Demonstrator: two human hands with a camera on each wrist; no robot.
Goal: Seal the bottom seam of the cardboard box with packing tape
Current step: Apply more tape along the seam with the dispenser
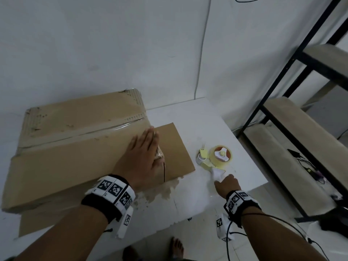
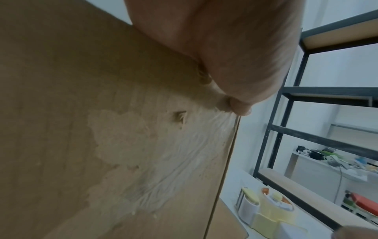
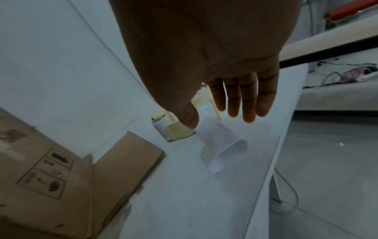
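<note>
Brown corrugated cardboard box (image 1: 75,144) is lying on the white worktop (image 1: 207,129), filling its 9 o'clock side, with a strip of clear tape already running along its upper seam. The left hand (image 1: 143,157) is pressing flat on the box's right end, fingers straight and together. The right hand (image 1: 227,183) is hovering spread over the white handle of the yellow-and-white tape dispenser (image 1: 216,157) at 3 o'clock, holding nothing yet. The box looks light and stiff, though its skin is scuffed and may tear; the dispenser is probably best gripped by the handle, clear of its blade. The left wrist view alone is showing wrinkled tape (image 2: 184,161) beside the box edge; the right wrist view alone is showing the printed handling symbols (image 3: 45,176).
</note>
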